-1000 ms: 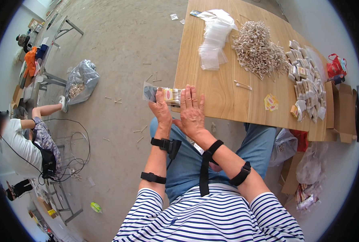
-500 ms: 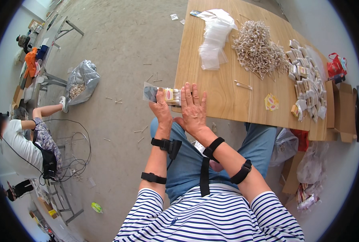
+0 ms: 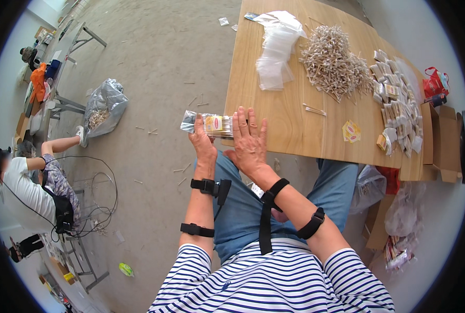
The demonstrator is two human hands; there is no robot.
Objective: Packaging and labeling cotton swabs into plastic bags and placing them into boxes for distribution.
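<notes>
My left hand (image 3: 203, 144) is closed around a clear plastic bag of cotton swabs (image 3: 224, 123), just off the table's left edge. A yellow card with a red mark shows among the swabs, and the bag's loose clear flap (image 3: 188, 121) sticks out to the left. My right hand (image 3: 249, 142) lies flat, fingers stretched, against the right end of the swabs, its fingers over the table corner. On the table are a few loose cotton swabs (image 3: 314, 110), a large heap of swabs (image 3: 332, 60), flat clear bags (image 3: 274, 62) and small yellow cards (image 3: 351, 131).
Many filled swab packs (image 3: 399, 112) are piled on the right of the wooden table (image 3: 290, 122), beside an open cardboard box (image 3: 441, 135). At left, a person (image 3: 29, 188) sits near a grey plastic sack (image 3: 107, 104). Stray swabs dot the floor.
My left hand and the bag have shifted slightly left, so more of the bag shows between my hands. My right hand has hardly moved.
</notes>
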